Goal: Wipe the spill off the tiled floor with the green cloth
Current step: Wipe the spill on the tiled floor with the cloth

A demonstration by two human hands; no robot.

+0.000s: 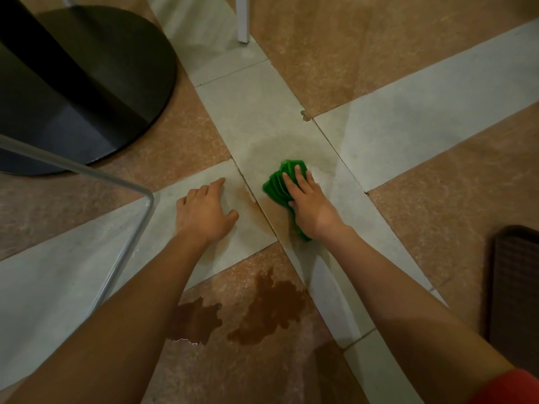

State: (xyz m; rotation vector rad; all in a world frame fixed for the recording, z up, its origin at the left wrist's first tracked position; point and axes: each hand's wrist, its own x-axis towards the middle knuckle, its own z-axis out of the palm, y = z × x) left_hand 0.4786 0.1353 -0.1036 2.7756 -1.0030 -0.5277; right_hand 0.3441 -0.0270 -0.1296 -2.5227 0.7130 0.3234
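Right hand (309,205) presses one green cloth (277,185), fingers straight; left hand (204,212) lies flat, both grips released; two brown puddles (268,310) at six o'clock.

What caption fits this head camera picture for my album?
Right hand presses green cloth on wet tile, left hand rests on floor, brown puddles unwiped.

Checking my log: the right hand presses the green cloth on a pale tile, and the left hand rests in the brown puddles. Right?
Not quite. The head view shows the left hand resting on a pale tile, clear of the brown puddles, which lie nearer the person. The right hand does press the green cloth on a pale tile.
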